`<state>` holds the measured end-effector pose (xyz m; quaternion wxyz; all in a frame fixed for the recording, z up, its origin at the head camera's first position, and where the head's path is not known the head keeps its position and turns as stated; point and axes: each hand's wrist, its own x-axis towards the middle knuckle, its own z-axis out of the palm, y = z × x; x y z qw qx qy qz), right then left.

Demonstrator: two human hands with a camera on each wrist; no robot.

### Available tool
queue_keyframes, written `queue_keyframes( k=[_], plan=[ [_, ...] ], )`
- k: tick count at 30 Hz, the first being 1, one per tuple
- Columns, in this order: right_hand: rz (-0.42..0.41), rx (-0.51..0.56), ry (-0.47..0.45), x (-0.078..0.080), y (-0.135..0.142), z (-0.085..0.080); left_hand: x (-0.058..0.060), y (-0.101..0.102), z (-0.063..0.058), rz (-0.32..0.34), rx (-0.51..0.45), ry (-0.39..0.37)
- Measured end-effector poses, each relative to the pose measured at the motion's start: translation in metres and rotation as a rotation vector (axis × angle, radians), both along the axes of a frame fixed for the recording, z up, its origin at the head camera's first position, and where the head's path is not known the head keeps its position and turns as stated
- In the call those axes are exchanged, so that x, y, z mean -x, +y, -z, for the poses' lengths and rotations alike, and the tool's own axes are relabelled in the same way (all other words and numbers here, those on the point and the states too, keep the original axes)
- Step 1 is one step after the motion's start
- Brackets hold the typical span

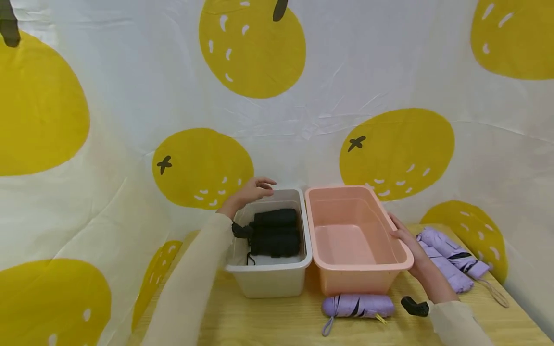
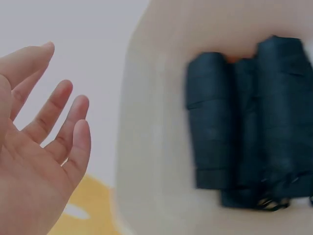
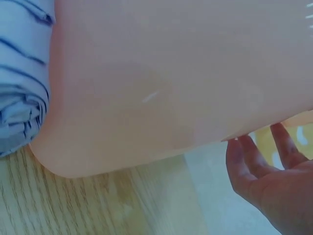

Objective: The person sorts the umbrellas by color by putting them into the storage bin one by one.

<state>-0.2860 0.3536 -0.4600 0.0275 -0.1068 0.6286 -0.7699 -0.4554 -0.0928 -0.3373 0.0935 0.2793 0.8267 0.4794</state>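
Observation:
My left hand (image 1: 255, 189) hovers over the back left rim of the white basin (image 1: 270, 276), holding nothing. Its fingers are spread and slightly bent, as the left wrist view shows. Inside that basin lie folded black umbrellas (image 1: 275, 241), side by side. On the right, my right hand (image 1: 406, 236) grips the right rim of the pink basin (image 1: 357, 281), thumb over the edge. Fingertips (image 3: 235, 152) meet the basin's edge in the right wrist view. Just in front of the pink basin lies a folded lavender umbrella (image 1: 361, 306) with a wrist loop.
Two more lavender umbrellas (image 1: 450, 262) lie on the wooden table (image 1: 259, 327) to the right, beyond my right forearm. The two basins stand side by side. Behind them hangs a white cloth (image 1: 320, 105) printed with yellow fruit.

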Motion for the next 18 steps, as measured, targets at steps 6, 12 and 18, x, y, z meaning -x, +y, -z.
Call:
queue_keyframes(
  k=[6,12,18],
  plan=[
    [-0.008,0.028,0.015,-0.003,-0.003,0.000,-0.009,-0.039,-0.030,-0.042,-0.084,-0.011],
    [-0.026,0.051,0.030,-0.005,-0.003,0.003,-0.024,-0.089,-0.031,-0.070,-0.098,-0.070],
    [-0.048,0.076,0.029,-0.004,-0.001,0.002,-0.036,-0.129,-0.013,-0.134,-0.125,-0.143]
  ],
)
